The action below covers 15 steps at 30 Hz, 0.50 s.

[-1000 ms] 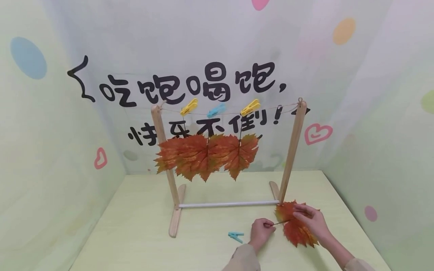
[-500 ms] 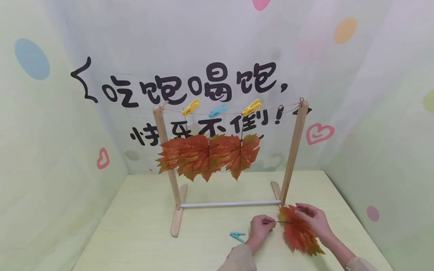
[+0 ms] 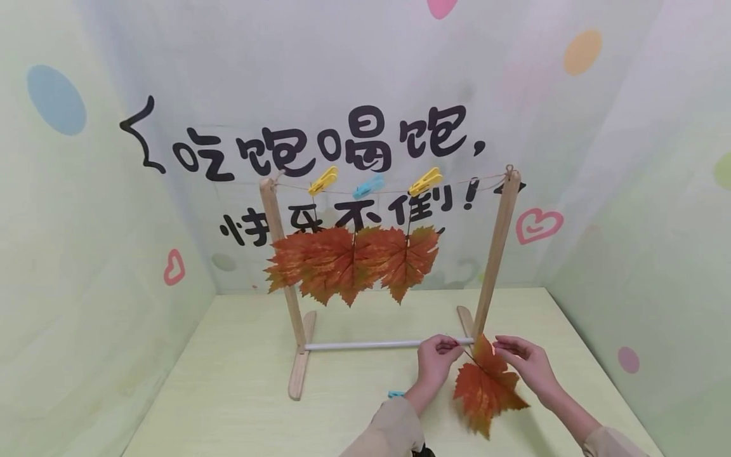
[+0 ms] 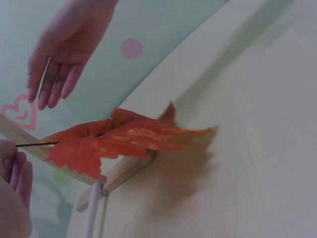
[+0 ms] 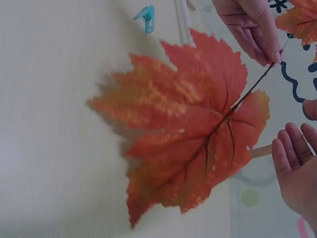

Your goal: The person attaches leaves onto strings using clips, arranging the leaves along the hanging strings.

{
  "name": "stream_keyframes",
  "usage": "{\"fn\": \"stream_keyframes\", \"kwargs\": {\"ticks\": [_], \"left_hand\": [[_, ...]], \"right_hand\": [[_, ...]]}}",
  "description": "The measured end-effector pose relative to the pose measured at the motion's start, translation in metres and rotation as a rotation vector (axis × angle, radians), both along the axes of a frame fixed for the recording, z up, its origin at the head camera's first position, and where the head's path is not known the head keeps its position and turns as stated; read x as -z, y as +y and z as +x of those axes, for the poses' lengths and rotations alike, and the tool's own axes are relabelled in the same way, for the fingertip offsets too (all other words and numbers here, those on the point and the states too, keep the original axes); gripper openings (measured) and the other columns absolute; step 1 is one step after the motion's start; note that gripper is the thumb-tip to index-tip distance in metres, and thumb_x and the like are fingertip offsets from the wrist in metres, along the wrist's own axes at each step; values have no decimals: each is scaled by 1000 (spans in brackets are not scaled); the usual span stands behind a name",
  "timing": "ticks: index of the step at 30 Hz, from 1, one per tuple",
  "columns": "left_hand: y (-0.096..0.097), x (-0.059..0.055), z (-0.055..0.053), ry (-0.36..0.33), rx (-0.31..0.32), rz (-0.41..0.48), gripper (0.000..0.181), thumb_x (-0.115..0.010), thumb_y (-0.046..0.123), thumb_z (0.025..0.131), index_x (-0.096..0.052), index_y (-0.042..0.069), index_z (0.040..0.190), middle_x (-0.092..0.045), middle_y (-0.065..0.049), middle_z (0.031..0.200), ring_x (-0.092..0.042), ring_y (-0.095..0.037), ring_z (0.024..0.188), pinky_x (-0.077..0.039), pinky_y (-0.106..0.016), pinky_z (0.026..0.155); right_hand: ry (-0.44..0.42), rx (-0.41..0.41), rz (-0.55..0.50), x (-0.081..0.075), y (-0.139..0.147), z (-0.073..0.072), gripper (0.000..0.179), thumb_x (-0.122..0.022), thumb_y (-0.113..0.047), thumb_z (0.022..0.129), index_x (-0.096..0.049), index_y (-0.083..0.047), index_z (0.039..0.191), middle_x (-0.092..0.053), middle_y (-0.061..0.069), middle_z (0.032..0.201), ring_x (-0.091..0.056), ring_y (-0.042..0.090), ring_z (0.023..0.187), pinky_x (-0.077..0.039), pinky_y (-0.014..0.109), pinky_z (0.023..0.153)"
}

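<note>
My left hand (image 3: 436, 367) pinches the thin dark stem of an orange-red artificial maple leaf (image 3: 488, 395), near the foot of the right post. In the right wrist view the leaf (image 5: 188, 114) hangs tilted above the table, its blade spread wide. Beside its upper right edge is my right hand (image 3: 531, 369), fingers fairly straight. The left wrist view shows a gap between that right hand (image 4: 67, 49) and the leaf, so it holds nothing. A blue clothespin (image 5: 147, 19) lies on the table, partly hidden by the left forearm in the head view.
A wooden rack with a right post (image 3: 497, 260), left post (image 3: 282, 254) and white crossbar (image 3: 365, 346) stands on the pale table (image 3: 228, 393). From its string, yellow clothespins (image 3: 426, 182) and a blue one (image 3: 368, 186) hold similar leaves (image 3: 342, 260). Printed cloth walls surround it.
My left hand has risen away from me, lifting the leaf by its stem and swinging its blade leftward. The right hand has come off the leaf. The left sleeve now covers part of the loose clothespin.
</note>
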State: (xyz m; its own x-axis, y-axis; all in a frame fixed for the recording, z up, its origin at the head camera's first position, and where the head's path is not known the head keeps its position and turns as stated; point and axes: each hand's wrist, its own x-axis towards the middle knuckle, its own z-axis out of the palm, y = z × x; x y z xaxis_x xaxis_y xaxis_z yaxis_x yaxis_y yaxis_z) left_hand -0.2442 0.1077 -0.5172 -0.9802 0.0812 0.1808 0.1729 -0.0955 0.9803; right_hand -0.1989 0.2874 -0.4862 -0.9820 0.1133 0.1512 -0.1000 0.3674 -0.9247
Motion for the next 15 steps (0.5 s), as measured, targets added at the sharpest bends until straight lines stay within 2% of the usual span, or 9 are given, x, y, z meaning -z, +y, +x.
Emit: {"fn": "stream_keyframes", "kwargs": {"ticks": [3,11,15], "left_hand": [[-6,-12,-4,20,11,8,12,-72,1,73,-66,-6,81,-67,-14,76,-60,-7,65,-51,-19,61],[-24,-39,-9,73,50,-44,10,-71,2,76,-67,-3,82,-67,-10,78,-61,-4,66,-51,-18,63],[-37,-61,-4,97,80,-58,9,-69,1,77,-66,-5,83,-67,-13,79,-62,-7,67,-51,-18,63]], "right_hand": [[30,-24,7,-3,-1,-2,34,-63,-10,85,-57,10,112,-64,22,100,-58,-4,82,-48,14,72],[58,-84,-4,-12,-3,-9,34,-63,-7,84,-56,11,112,-63,26,100,-59,-4,83,-48,14,73],[76,-129,12,-17,-6,-13,35,-62,-8,85,-55,13,113,-62,27,101,-59,-4,84,-48,15,73]]}}
